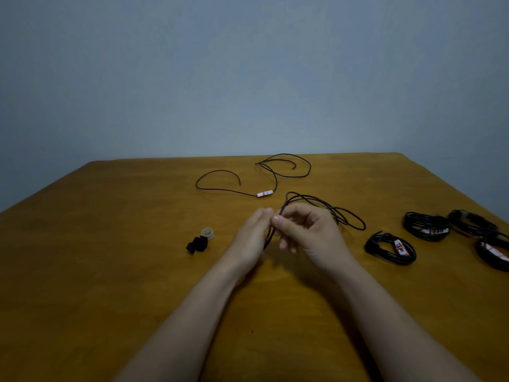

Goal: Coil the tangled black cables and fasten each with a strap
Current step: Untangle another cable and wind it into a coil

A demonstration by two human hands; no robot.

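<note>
A thin black cable [325,205] is gathered in loose loops at the middle of the wooden table [110,271]. My right hand [308,232] pinches the loops near their left end between thumb and fingers. My left hand [253,238] is beside it, fingers extended along the strands that hang below; how it holds them is hidden. A second loose black cable [275,175] with a white and orange tag [265,193] sprawls uncoiled at the far side. Black straps [197,244] and a pale strap ring [207,233] lie to the left.
Several coiled black cables with white labels lie at the right: one [391,248] nearest, another [425,226] behind it, and more [493,244] by the right edge. A grey wall stands behind the table's far edge.
</note>
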